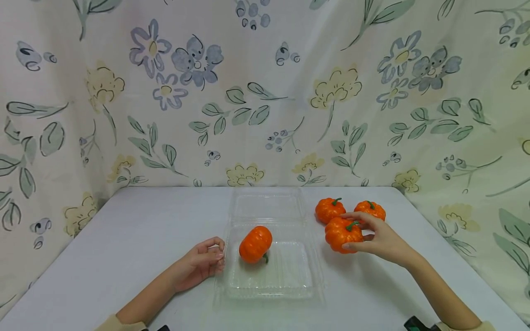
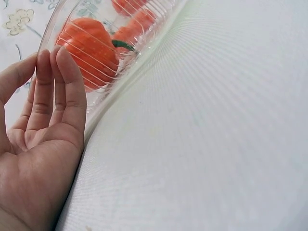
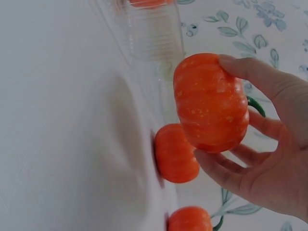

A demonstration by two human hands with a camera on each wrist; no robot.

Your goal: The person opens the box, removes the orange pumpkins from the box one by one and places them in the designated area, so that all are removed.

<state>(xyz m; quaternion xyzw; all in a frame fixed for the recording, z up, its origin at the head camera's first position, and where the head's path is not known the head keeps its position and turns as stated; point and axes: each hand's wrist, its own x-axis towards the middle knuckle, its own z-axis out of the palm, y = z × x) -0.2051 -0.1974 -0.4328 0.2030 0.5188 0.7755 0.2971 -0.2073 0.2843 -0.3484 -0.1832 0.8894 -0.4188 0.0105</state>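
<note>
My right hand [image 1: 378, 239] grips a small orange pumpkin [image 1: 342, 235] with a green stem, thumb on one side and fingers on the other. In the right wrist view this held pumpkin [image 3: 211, 103] is raised off the table. A clear plastic clamshell box [image 1: 271, 294] lies with its lid folded back, and one pumpkin [image 1: 255, 244] rests tilted inside it. My left hand [image 1: 198, 264] pinches the box's left rim between thumb and fingertips; the left wrist view shows the boxed pumpkin [image 2: 89, 50] through the ribbed wall.
Two more orange pumpkins stand behind my right hand: one pumpkin [image 1: 329, 210] nearer the box, the other pumpkin [image 1: 370, 209] farther right and partly covered by the hand. The white table [image 1: 157, 216] ends at a floral curtain [image 1: 265, 92].
</note>
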